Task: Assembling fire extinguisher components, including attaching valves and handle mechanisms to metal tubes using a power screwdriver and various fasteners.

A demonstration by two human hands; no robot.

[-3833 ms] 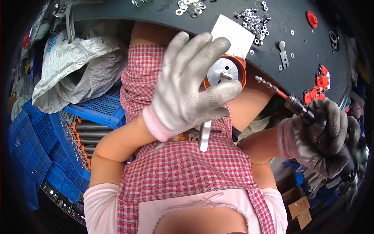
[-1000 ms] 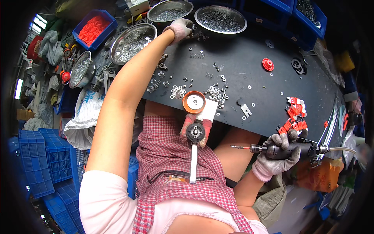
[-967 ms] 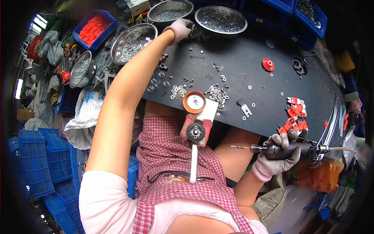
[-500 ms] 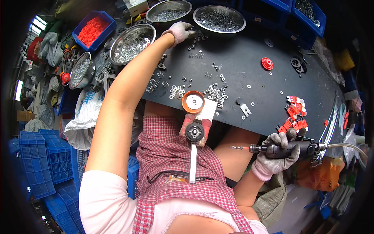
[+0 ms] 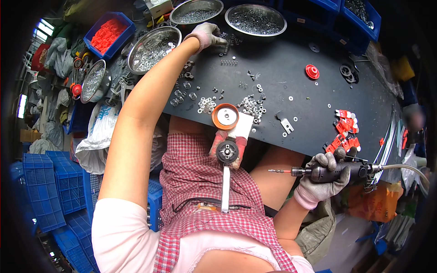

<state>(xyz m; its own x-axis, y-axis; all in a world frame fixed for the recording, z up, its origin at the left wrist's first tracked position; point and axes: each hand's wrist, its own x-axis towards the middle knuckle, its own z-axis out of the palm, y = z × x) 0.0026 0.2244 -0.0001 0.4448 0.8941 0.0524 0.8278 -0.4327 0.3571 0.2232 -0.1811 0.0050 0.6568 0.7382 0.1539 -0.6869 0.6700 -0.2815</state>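
At the far side of the dark table, my left hand [image 5: 207, 35], in a pale glove, has its fingers bent together at a small heap of dark springs [image 5: 234, 40]. The fingertips are partly hidden, and I cannot make out what is between them. My right hand [image 5: 324, 175], gloved too, is wrapped round a black power screwdriver [image 5: 298, 171] with a hose, its bit pointing left. Between them, at the table's near edge, sits an orange-rimmed disc [image 5: 225, 117]. Just below it are a black round knob [image 5: 227, 152] and a pale bar [image 5: 226, 191].
Metal bowls [image 5: 256, 20] of small parts stand at the back. Small nuts [image 5: 253, 108] and coil springs [image 5: 178, 97] lie near the front edge. A metal clip [image 5: 285, 123], a red cap [image 5: 312, 72] and red-and-white pieces [image 5: 344, 132] lie further right. A blue bin [image 5: 124, 22] holds orange-red parts.
My left hand has shifted slightly up and left at the springs, its fingers bent further down. My right hand and the screwdriver stay almost in place.
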